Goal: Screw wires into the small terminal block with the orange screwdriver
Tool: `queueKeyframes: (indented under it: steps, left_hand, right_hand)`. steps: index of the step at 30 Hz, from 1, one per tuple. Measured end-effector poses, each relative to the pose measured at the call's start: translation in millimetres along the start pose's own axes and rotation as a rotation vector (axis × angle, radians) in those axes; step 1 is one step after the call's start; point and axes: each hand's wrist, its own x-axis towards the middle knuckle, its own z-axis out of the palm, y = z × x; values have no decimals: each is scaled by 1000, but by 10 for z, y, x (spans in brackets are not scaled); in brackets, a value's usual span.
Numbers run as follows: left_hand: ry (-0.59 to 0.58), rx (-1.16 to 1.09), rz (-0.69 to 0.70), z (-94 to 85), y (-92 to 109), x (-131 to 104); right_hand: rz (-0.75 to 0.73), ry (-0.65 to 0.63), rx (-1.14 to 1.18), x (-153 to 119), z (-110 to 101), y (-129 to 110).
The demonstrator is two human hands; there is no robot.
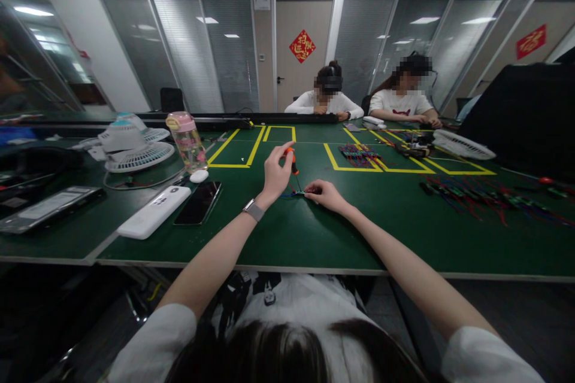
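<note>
My left hand (277,173) is closed around the orange and black handle of a screwdriver (294,163), index finger up by the handle's top. The thin shaft points down to a small green circuit board (299,193) with wires on the table. From the other side, my right hand (330,195) pinches the board's right edge between thumb and fingers. Whether the tip sits in a screw is too small to tell.
On the left lie a black phone (197,203), a white power bank (155,212), a pink-lidded bottle (187,142) and a fan (135,155). Wired boards (359,155) lie inside yellow tape, with more wired boards (489,194) at right. Two people (330,93) sit opposite.
</note>
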Motion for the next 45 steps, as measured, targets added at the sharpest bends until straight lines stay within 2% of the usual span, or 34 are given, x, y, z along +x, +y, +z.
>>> queueKeyframes:
  steps: [4, 10, 16, 22, 29, 34, 41, 45]
  left_hand:
    - [18, 61, 0, 0, -6, 0]
    - [-19, 12, -4, 4, -27, 4]
    - [30, 82, 7, 5, -21, -3]
    - [-8, 28, -2, 5, -35, 11]
    - [29, 103, -4, 0, -6, 2]
    - [-20, 30, 25, 1, -18, 4]
    - [23, 90, 24, 2, -13, 3]
    - [-8, 36, 29, 9, -19, 3]
  right_hand:
    - [-2, -4, -7, -5, -8, -16]
    - [0, -8, -21, -2, -14, -23]
    - [2, -18, -45, 0, -18, -30]
    - [-10, -17, -63, -2, -25, -34]
    - [-13, -15, -59, 0, -20, -21]
    - [-15, -22, -52, 1, -18, -16]
    - [-9, -9, -43, -3, -16, -22]
    - [-18, -11, -54, 0, -17, -16]
